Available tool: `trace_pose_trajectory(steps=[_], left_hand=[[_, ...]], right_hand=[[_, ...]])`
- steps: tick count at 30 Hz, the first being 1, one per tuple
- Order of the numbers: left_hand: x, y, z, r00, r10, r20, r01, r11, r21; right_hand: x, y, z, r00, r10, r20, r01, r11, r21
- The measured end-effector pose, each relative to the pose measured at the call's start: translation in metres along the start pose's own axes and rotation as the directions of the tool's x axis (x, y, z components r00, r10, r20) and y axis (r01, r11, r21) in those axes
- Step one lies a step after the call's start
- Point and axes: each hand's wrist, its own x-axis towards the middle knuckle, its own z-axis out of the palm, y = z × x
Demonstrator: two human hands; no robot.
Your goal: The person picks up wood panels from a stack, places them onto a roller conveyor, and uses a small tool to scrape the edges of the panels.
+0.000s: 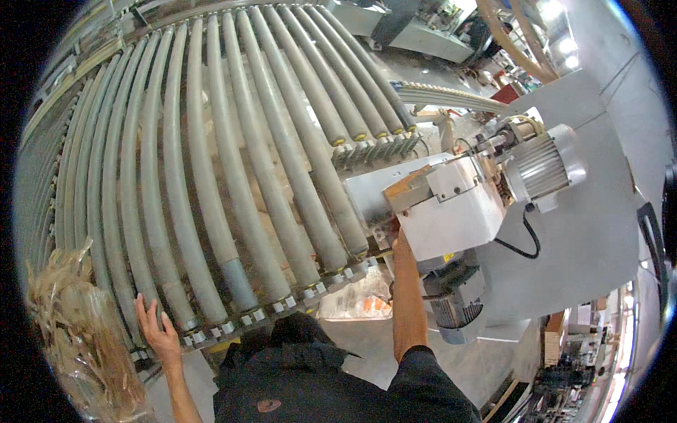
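Observation:
My left hand (159,331) lies at the near edge of a roller conveyor (211,211), fingers extended and a little apart, against the ends of the grey rollers, with nothing in it. My right arm reaches forward to a machine head with a white metal housing (451,218) at the conveyor's right side. My right hand (400,238) goes in beside that housing, close to the last long roller; its fingers are hidden, so what they touch does not show. A brown wooden-looking piece (407,189) sits at the top left of the housing.
Crumpled clear plastic wrap (84,331) hangs at the conveyor's near left corner. A silver electric motor (539,168) juts from the machine head, with a darker motor (455,299) below and a black cable (525,240) looping beside it. A large grey panel (578,233) stands to the right.

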Motion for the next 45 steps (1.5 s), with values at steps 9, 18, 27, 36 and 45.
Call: trace_pose_trajectory(steps=[9, 18, 27, 36, 45], left_hand=[[0.011, 0.138, 0.012, 0.956, -0.235, 0.178, 0.291, 0.655, -0.697], [0.07, 0.216, 0.016, 0.714, 0.172, 0.679, 0.672, 0.107, -0.733], [0.062, 0.166, -0.037, 0.754, 0.101, 0.649, 0.592, 0.322, -0.739], [0.044, 0.152, -0.049, 0.789, 0.136, 0.6, 0.566, 0.222, -0.794], [0.043, 0.142, -0.046, 0.828, 0.017, 0.561, 0.55, 0.173, -0.817]], right_hand=[[-0.213, -0.036, 0.085, 0.995, -0.084, 0.059, 0.091, 0.988, -0.128], [-0.347, -0.027, 0.188, 0.774, 0.162, 0.612, 0.054, 0.946, -0.319], [-0.308, -0.028, 0.269, 0.675, 0.192, 0.712, 0.094, 0.936, -0.34], [-0.269, -0.025, 0.327, 0.675, 0.189, 0.713, -0.06, 0.977, -0.203], [-0.343, 0.001, 0.265, 0.435, 0.375, 0.818, -0.038, 0.916, -0.4]])
